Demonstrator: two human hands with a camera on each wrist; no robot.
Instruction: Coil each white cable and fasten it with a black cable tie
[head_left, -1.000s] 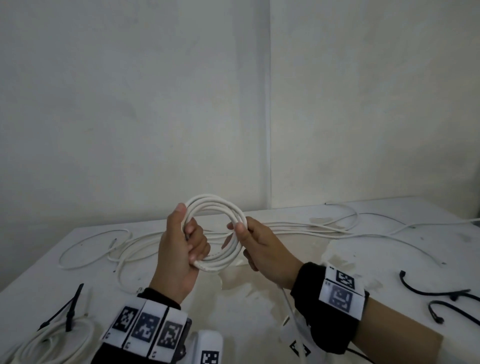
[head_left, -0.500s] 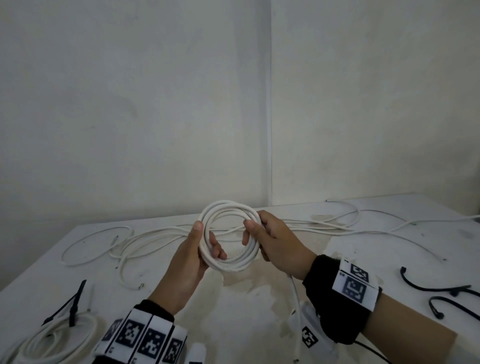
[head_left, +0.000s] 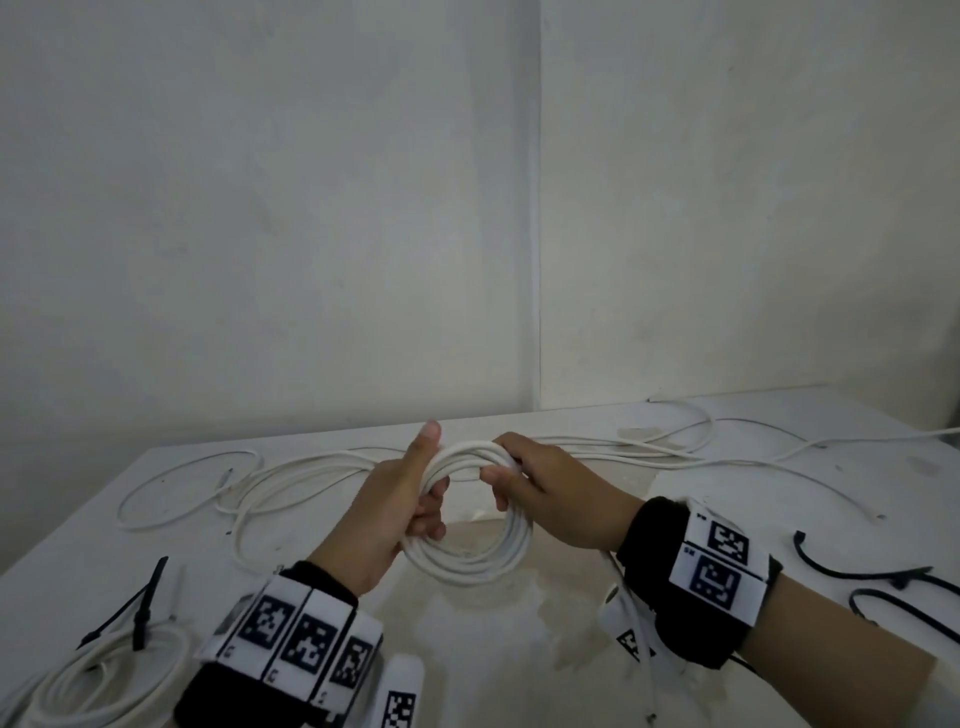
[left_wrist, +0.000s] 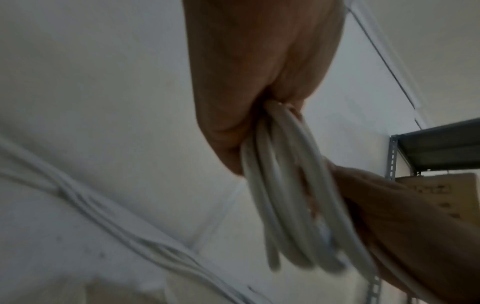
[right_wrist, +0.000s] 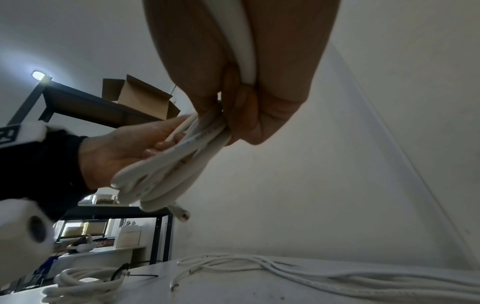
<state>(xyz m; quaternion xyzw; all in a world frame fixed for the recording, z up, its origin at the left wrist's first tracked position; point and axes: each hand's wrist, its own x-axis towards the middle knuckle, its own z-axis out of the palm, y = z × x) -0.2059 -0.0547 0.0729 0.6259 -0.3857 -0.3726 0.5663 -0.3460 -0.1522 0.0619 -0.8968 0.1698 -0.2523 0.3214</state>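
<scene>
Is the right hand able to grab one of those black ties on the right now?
Probably not yet. The right hand is busy gripping the white coil with the left hand. The black ties lie bare on the table beside that wrist, nothing covering them.

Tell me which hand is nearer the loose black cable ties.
Right. The right hand grips the white coil's right side, nearer the loose black cable ties at the table's right; the left hand grips its left side.

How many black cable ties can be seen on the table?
3. One black cable tie is fastened around the finished coil at the near left. Two loose ties lie at the right edge, one slightly farther than the other. More may be outside the view.
</scene>
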